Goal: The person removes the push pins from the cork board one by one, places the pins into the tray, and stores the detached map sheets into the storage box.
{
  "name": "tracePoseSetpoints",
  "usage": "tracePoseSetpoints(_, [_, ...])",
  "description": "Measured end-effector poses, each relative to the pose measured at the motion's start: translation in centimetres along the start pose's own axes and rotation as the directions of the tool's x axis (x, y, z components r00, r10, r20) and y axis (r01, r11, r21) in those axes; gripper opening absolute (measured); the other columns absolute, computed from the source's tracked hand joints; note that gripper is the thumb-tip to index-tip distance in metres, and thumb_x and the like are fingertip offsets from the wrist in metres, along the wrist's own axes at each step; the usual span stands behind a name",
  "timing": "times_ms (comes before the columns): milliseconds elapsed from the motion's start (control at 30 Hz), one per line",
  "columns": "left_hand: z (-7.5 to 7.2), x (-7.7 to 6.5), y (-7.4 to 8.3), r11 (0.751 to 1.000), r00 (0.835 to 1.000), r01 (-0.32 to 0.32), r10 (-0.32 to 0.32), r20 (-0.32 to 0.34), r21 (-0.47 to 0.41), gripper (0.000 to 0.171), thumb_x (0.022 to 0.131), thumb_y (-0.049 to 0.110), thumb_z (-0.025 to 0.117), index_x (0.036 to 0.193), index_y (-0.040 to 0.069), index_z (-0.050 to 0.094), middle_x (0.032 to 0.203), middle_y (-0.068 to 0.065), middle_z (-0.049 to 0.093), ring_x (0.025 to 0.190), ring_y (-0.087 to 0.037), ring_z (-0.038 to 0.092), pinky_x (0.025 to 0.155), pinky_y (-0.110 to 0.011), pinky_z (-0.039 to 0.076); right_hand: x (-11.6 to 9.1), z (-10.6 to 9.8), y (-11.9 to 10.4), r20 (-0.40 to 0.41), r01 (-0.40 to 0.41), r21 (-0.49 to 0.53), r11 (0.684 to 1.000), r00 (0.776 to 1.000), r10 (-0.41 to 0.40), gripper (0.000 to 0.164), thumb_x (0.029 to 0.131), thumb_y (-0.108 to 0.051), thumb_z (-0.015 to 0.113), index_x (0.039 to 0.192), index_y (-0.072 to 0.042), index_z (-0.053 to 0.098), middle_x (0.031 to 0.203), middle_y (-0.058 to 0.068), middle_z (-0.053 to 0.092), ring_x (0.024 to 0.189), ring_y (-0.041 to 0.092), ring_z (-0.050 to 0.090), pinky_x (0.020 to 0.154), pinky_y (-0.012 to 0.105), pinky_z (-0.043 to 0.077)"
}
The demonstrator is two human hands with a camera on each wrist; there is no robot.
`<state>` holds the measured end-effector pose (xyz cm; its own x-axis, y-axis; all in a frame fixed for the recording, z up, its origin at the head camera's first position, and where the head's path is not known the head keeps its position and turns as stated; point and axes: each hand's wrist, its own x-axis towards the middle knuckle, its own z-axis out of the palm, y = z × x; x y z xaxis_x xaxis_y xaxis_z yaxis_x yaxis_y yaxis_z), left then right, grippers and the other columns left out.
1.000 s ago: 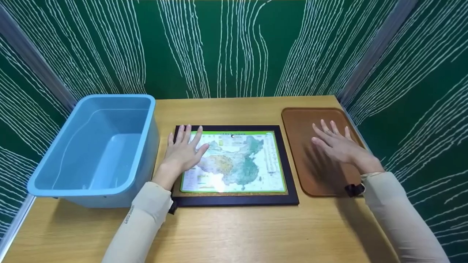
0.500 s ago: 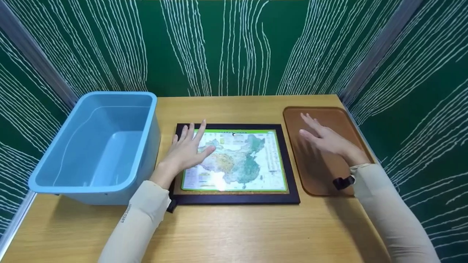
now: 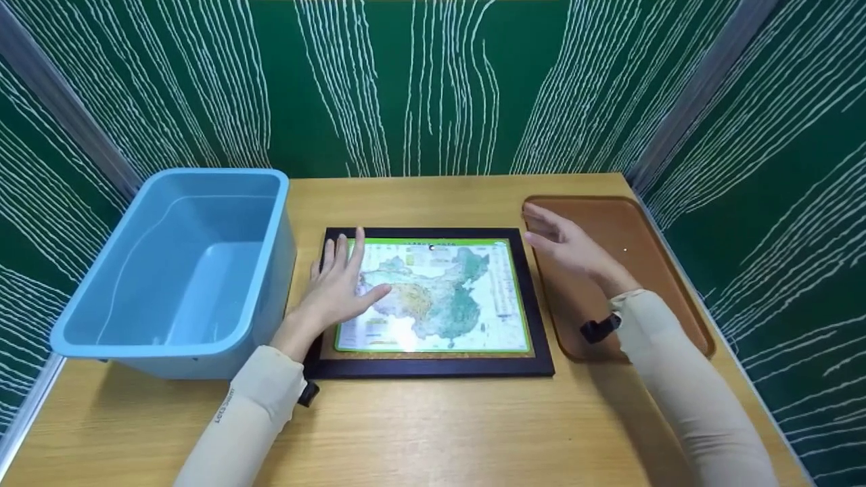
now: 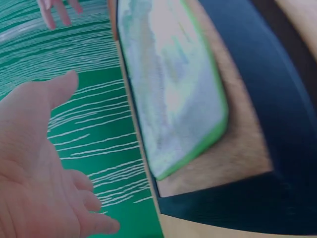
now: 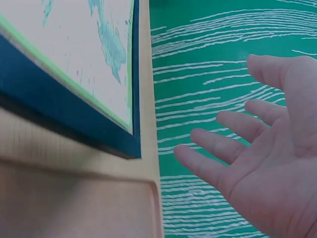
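Note:
A map [image 3: 433,297] with a green border lies inside a black frame [image 3: 433,368], over a brown cork-like backing. My left hand [image 3: 338,284] is over the frame's left side, fingers extended and thumb spread toward the map. In the left wrist view the left palm [image 4: 39,168] shows nothing held. My right hand [image 3: 568,247] hovers by the frame's upper right corner, overlapping the brown tray's left edge in the head view. Its fingers are loosely bent, and the right palm [image 5: 277,183] holds nothing in the right wrist view.
A deep light-blue tub [image 3: 264,284] stands on the left of the wooden table [image 3: 433,433]. The brown tray [image 3: 649,284] lies right of the frame. Green walls [image 3: 460,88] with white wavy lines rise behind and at both sides.
My right hand has moved left from over the tray toward the frame, turning its palm inward. My left hand has shifted slightly and turned more on edge. The frame and map stay put.

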<state>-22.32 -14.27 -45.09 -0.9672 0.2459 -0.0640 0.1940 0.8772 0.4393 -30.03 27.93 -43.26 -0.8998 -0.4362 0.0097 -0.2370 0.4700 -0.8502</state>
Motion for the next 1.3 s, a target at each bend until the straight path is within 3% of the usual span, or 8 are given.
tracePoseSetpoints(233, [1.6,-0.4,-0.9,1.000,0.997,0.000,0.000,0.075,-0.003,0.096,0.096,0.075,0.036,0.164,0.019,-0.001,0.164,-0.019,-0.024,0.149,-0.037,-0.026,0.117,-0.065,-0.004,2.2,2.6,0.5,0.043,-0.029,0.221,0.975,0.999,0.020,0.066,0.105,-0.034,0.058,0.159,-0.007,0.031,0.159,0.014,0.038,0.144,0.036,0.038,0.111,0.055,0.037])
tracePoseSetpoints(367, [2.4,-0.6,-1.1,1.000,0.995,-0.009,0.009,0.098,-0.004,0.093,0.098,0.071,0.037,0.164,0.017,0.001,0.164,-0.022,-0.022,0.149,-0.039,-0.025,0.118,-0.065,0.000,3.6,4.3,0.6,0.050,-0.083,0.321,0.944,0.996,0.070,0.065,0.104,-0.027,0.060,0.157,-0.001,0.033,0.158,0.020,0.039,0.140,0.043,0.042,0.107,0.058,0.040])
tracePoseSetpoints(533, [3.4,-0.6,-1.2,1.000,0.994,-0.023,0.024,0.108,-0.007,0.086,0.102,0.061,0.042,0.164,0.015,0.003,0.164,-0.027,-0.016,0.150,-0.043,-0.019,0.117,-0.066,-0.001,4.9,6.2,0.8,0.068,-0.158,0.364,0.918,0.987,0.143,0.063,0.103,-0.025,0.061,0.157,-0.003,0.035,0.157,0.021,0.040,0.134,0.041,0.050,0.105,0.054,0.045])
tracePoseSetpoints(867, [4.1,-0.7,-1.3,0.998,0.990,-0.017,0.008,0.140,0.057,0.086,0.101,0.065,0.039,0.165,0.019,0.005,0.165,-0.027,-0.012,0.150,-0.044,-0.018,0.111,-0.073,-0.009,7.2,9.4,0.1,0.066,-0.231,0.357,0.905,0.973,0.223,0.051,0.104,-0.028,0.061,0.149,-0.007,0.050,0.148,0.013,0.051,0.106,0.036,0.067,0.088,0.045,0.057])
tracePoseSetpoints(1033, [4.2,-0.8,-1.3,0.997,0.982,0.000,-0.013,0.188,0.071,0.085,0.101,0.066,0.036,0.165,0.021,0.003,0.165,-0.025,-0.011,0.150,-0.044,-0.020,0.108,-0.075,-0.011,8.5,10.8,0.0,0.053,-0.280,0.306,0.910,0.959,0.277,0.041,0.106,-0.022,0.057,0.145,-0.009,0.055,0.137,0.012,0.058,0.095,0.031,0.070,0.079,0.040,0.059])
tracePoseSetpoints(1300, [4.1,-0.8,-1.4,0.997,0.971,0.011,-0.030,0.236,0.081,0.083,0.101,0.068,0.034,0.165,0.022,0.005,0.166,-0.023,-0.011,0.150,-0.043,-0.019,0.109,-0.074,-0.013,9.9,12.6,0.1,0.028,-0.293,0.261,0.920,0.955,0.296,0.037,0.102,-0.012,0.061,0.139,-0.008,0.060,0.122,0.012,0.061,0.084,0.026,0.070,0.069,0.036,0.060])
